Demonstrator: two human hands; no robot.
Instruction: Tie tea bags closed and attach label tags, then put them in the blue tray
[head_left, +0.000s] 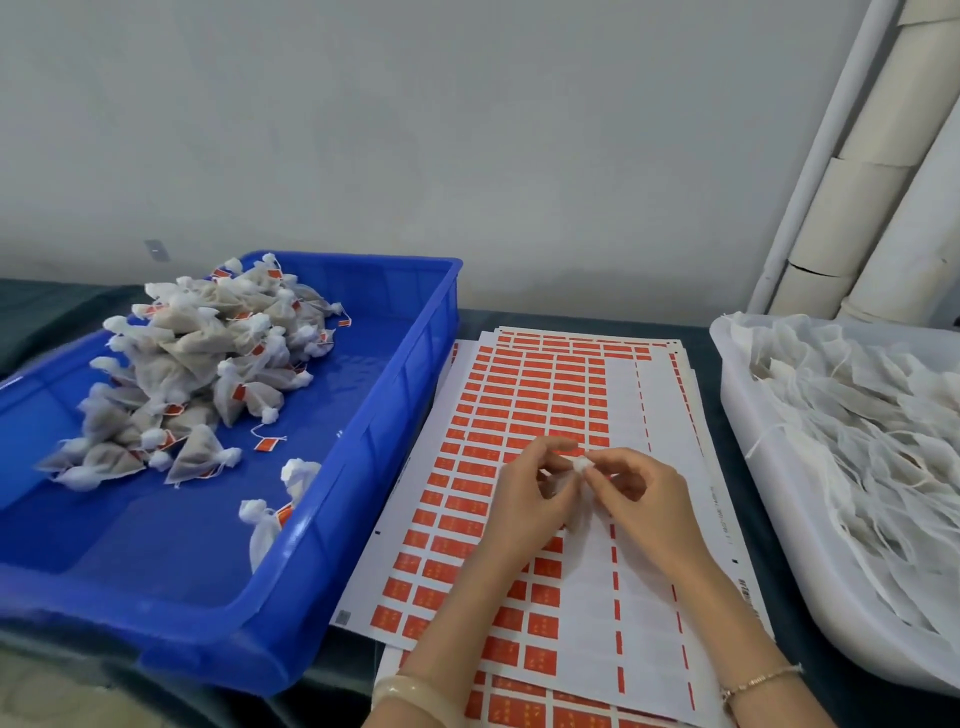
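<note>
Between both hands, over the label sheets, is the gathered white top of a tea bag (578, 464); most of the bag is hidden behind my fingers. My left hand (532, 491) pinches it from the left and my right hand (641, 493) pinches it from the right. Under the hands lie sheets of red label tags (498, 415), with many rows peeled off on the right side. The blue tray (410, 374) stands to the left and holds a heap of tied, tagged tea bags (202, 364).
A white tub (769, 467) of untied mesh bags (872, 441) with loose strings stands at the right. Cardboard tubes (883, 171) lean against the wall behind it. The table top is dark.
</note>
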